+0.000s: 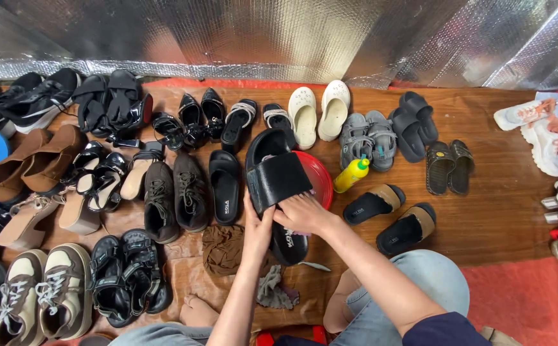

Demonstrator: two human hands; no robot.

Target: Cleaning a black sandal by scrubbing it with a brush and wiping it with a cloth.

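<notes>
Seen from above, a person sits on a wooden floor (484, 211) among rows of footwear. The left hand (258, 225) grips the near edge of a black slide sandal (272, 176), fingers curled around its side. The right hand (301, 214) rests flat on the sandal's wide strap, fingers together and pressed down. The sandal is held tilted over a red basin (320, 176) (only its rim shows behind the shoe). Its mate, a second black slide (225, 186), lies just to the left. A yellow bottle (351, 174) with a green cap lies just right of the basin. A brown cloth (223, 248) and a grey rag (272, 288) sit near the person's wrists. A pair of white clogs (319, 112) stands further back.
</notes>
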